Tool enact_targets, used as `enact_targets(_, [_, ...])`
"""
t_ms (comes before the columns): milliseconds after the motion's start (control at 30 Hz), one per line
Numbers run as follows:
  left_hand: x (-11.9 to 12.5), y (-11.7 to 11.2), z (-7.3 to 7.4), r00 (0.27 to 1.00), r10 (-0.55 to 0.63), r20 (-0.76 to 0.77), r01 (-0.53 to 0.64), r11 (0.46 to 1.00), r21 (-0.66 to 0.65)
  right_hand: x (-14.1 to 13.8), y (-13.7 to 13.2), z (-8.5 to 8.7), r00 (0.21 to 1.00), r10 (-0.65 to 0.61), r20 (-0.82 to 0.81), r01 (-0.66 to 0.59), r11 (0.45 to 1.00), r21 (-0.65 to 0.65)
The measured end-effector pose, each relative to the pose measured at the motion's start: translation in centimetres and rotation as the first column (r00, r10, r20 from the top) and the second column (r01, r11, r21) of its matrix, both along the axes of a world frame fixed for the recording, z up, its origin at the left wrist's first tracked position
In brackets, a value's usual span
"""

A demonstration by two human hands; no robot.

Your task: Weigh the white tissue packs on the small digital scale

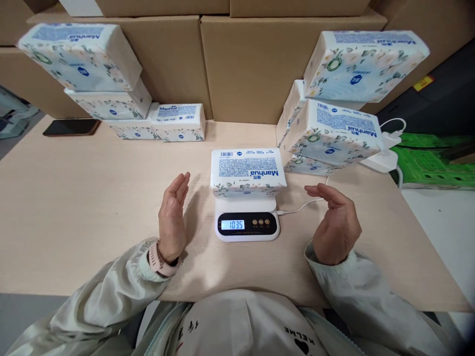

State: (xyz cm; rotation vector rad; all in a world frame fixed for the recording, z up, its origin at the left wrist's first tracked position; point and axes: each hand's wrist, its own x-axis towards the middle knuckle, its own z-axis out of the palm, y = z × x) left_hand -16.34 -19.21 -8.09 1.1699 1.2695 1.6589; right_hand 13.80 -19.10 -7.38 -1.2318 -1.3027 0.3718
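Your left hand (171, 217) and right hand (336, 222) hover with fingers spread wide, holding nothing, either side of the soft rectangular tissue pack (248, 170) lying on the smooth white scale (247, 220) mid-counter (74, 207).

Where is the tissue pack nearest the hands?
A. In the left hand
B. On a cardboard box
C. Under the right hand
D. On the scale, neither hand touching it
D: the tissue pack lies on the scale, with the left hand and right hand open on either side, apart from it.
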Motion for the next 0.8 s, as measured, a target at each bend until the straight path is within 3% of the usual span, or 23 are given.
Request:
enact_targets(267, [0.0,0.0,0.0,1.0,-0.012,-0.018,0.012,1.0,-0.008,0.1,0.0,-0.3,0.998,0.043,-0.044,-0.043,0.999,0.006])
enact_targets(800, [0.1,-0.2,0.3,0.999,-0.022,-0.025,0.021,0.999,-0.042,0.7,0.3,-1.1,0.985,0.172,-0.008,-0.172,0.979,-0.11])
